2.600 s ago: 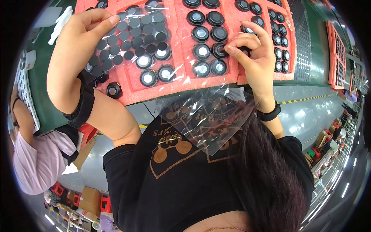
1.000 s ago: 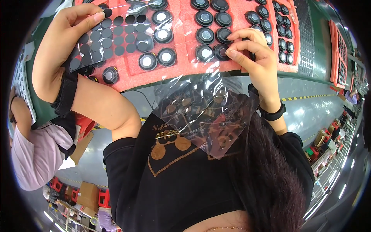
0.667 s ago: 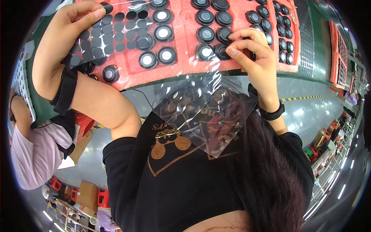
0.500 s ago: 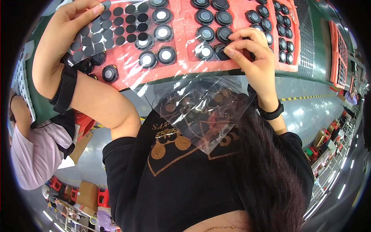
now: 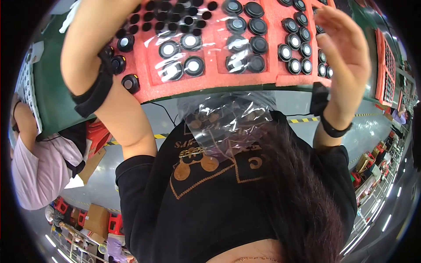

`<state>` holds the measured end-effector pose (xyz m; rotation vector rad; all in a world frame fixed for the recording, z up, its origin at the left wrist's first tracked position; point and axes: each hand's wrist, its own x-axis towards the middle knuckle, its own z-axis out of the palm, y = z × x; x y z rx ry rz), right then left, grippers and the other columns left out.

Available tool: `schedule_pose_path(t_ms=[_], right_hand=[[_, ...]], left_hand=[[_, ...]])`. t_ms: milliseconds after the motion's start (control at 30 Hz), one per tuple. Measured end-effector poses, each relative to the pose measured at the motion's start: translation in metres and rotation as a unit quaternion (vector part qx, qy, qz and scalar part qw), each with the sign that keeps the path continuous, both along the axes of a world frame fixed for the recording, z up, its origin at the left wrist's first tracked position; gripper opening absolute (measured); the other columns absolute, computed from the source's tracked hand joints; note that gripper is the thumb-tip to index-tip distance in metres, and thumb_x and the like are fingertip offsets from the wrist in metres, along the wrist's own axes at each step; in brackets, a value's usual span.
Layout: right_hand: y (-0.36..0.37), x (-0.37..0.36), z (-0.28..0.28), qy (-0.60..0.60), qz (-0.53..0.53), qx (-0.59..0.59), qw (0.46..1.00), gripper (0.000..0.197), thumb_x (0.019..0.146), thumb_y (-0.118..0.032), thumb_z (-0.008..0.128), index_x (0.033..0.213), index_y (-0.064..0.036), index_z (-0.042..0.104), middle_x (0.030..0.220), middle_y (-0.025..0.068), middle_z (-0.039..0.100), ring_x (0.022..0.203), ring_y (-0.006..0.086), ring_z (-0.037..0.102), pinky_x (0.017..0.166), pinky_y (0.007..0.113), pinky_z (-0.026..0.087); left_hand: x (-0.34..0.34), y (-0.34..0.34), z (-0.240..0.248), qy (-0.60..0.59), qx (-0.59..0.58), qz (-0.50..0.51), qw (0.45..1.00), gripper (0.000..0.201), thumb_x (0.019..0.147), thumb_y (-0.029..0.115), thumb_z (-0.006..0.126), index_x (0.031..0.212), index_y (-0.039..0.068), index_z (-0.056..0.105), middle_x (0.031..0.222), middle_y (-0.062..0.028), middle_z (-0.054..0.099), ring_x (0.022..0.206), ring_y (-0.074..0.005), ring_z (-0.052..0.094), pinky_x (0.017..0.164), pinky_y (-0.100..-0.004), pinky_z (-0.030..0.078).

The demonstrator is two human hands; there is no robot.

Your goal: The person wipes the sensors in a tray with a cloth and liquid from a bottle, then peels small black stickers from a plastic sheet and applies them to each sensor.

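Observation:
My left hand (image 5: 98, 33) reaches up past the top edge, so its fingers are hidden. Close to it, a clear plastic sheet with rows of black round stickers (image 5: 175, 18) lies over the foam tray. My right hand (image 5: 348, 50) is raised over the right part of the tray, blurred, its fingers apart and nothing visible in them. Black round parts (image 5: 194, 65), several with pale round centres, sit in groups in the pink foam tray (image 5: 210, 83). The clear film (image 5: 228, 116) droops over the tray's front edge in front of my shirt.
Several loose black round parts (image 5: 130, 83) stand at the tray's left end. Another pink tray (image 5: 380, 65) is far right on the green table (image 5: 52, 101). A person in a pink top (image 5: 46, 166) is at my left. Red stools and cartons (image 5: 97, 219) stand behind.
My right hand has left the round parts, moving right and opening. My left hand has moved up and right, its fingers leaving view. The sticker sheet has shifted right and up.

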<state>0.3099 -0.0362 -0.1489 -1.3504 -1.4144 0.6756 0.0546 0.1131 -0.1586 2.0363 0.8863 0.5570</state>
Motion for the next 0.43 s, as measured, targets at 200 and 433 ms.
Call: schedule_pose_path(t_ms=[200, 433], right_hand=[[0.021, -0.001, 0.007, -0.206, 0.092, 0.052, 0.973, 0.053, 0.077, 0.006, 0.057, 0.124, -0.0069, 0.039, 0.111, 0.0095, 0.054, 0.1, 0.0223, 0.053, 0.087, 0.027, 0.041], [0.017, -0.043, 0.005, -0.222, 0.027, -0.03, 0.974, 0.021, 0.071, 0.001, 0.066, 0.092, -0.0021, 0.064, 0.093, 0.0065, 0.063, 0.088, 0.0156, 0.058, 0.078, 0.024, 0.044]], left_hand=[[0.058, -0.011, -0.02, -0.541, -0.026, -0.21, 0.814, 0.008, 0.073, 0.005, 0.064, 0.076, -0.002, 0.062, 0.064, -0.0133, 0.059, 0.058, -0.025, 0.058, 0.054, -0.0287, 0.045], [0.042, -0.031, 0.021, -0.038, 0.141, -0.141, 0.979, 0.006, 0.074, 0.006, 0.062, 0.077, 0.001, 0.062, 0.063, -0.0109, 0.058, 0.058, -0.0253, 0.057, 0.053, -0.0298, 0.045]])
